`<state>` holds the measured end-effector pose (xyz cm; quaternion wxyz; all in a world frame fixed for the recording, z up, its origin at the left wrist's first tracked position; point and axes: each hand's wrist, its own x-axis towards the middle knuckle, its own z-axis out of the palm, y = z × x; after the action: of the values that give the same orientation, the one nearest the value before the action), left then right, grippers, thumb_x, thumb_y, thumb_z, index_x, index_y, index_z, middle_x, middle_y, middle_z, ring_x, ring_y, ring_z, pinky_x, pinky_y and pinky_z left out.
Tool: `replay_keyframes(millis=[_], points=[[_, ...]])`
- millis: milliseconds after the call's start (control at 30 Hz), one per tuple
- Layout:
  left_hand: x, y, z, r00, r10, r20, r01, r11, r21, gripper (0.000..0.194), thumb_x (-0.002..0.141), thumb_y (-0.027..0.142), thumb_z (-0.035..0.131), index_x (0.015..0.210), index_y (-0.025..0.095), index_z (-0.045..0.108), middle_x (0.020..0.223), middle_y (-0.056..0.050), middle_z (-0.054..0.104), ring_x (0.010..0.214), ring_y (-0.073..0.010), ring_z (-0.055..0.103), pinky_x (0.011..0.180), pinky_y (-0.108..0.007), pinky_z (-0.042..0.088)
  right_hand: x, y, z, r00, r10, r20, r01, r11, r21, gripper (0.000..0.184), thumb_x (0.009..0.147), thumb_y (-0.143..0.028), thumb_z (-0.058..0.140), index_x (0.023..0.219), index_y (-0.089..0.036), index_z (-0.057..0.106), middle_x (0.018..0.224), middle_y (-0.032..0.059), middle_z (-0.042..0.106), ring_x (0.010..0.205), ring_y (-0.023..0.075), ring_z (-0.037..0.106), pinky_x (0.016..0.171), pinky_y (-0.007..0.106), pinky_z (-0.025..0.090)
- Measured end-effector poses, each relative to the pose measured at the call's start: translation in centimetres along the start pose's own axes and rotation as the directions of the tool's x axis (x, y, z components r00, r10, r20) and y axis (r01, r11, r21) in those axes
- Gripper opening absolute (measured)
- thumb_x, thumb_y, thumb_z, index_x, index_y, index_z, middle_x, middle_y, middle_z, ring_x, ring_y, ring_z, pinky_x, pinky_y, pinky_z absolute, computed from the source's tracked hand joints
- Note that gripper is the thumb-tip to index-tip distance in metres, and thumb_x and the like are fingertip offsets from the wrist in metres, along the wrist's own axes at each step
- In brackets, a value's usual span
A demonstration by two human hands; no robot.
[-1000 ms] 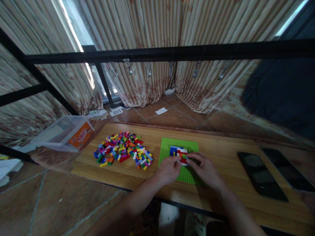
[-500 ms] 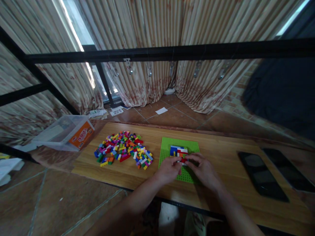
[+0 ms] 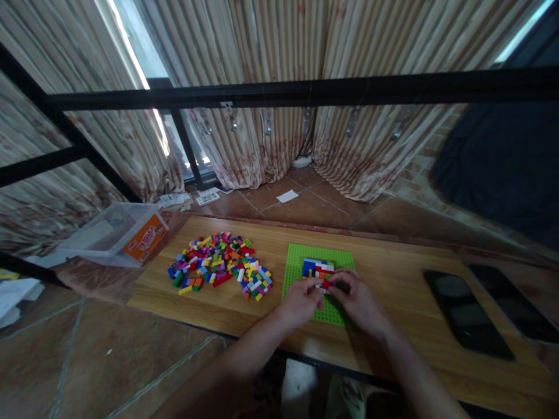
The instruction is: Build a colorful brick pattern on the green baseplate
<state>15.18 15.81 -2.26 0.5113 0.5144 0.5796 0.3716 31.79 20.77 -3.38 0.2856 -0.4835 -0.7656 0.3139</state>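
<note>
A green studded baseplate (image 3: 299, 253) lies on the wooden table, bearing a low block of blue, white, red and yellow toy bricks (image 3: 311, 266). At the near edge of that block is a small red brick (image 3: 326, 284), between the fingertips of both hands. My left hand (image 3: 302, 299) is closed, its thumb and forefinger at the red brick's left side. My right hand (image 3: 360, 299) pinches from the right side, fingers bent. My fingers cover part of the build, so whether the red brick is pressed fully down cannot be seen.
Left of the baseplate, a heap of loose coloured bricks (image 3: 218, 262) spreads over the wooden table (image 3: 393, 262). Beyond the table's left end stands a clear plastic box (image 3: 109, 238) with an orange label. Two dark flat devices (image 3: 467, 314) lie at the right. A black metal bar (image 3: 279, 93) crosses beyond the table.
My right fingers have shifted very slightly at the red brick. Both hands otherwise keep their place over the build, and the view has moved a little.
</note>
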Motion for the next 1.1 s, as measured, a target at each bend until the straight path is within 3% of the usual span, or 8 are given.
replay_keyframes(millis=[500, 1100], points=[[-0.28, -0.39, 0.04, 1.0, -0.029, -0.008, 0.028, 0.992, -0.123, 0.043, 0.082, 0.019, 0.049, 0.121, 0.011, 0.063, 0.055, 0.003, 0.055, 0.051, -0.0096, 0.043, 0.054, -0.022, 0.034, -0.11, -0.67, -0.09, 1.0, 0.026, -0.003, -0.026, 0.999, 0.029, 0.018, 0.081, -0.036, 0.059, 0.09, -0.024, 0.068, 0.105, 0.0065, 0.059, 0.102, 0.0232, 0.057, 0.095, 0.042, 0.043], [-0.51, 0.15, -0.29, 0.999, -0.022, 0.034, 0.022, 1.0, 0.0, 0.043, 0.082, 0.02, 0.047, 0.122, 0.012, 0.062, 0.056, 0.004, 0.057, 0.048, -0.0095, 0.041, 0.052, -0.021, 0.034, -0.01, -0.34, 0.35, 0.998, 0.053, -0.045, -0.049, 0.996, 0.079, 0.015, 0.077, -0.033, 0.063, 0.085, -0.023, 0.069, 0.108, 0.007, 0.059, 0.104, 0.0242, 0.057, 0.097, 0.044, 0.041]])
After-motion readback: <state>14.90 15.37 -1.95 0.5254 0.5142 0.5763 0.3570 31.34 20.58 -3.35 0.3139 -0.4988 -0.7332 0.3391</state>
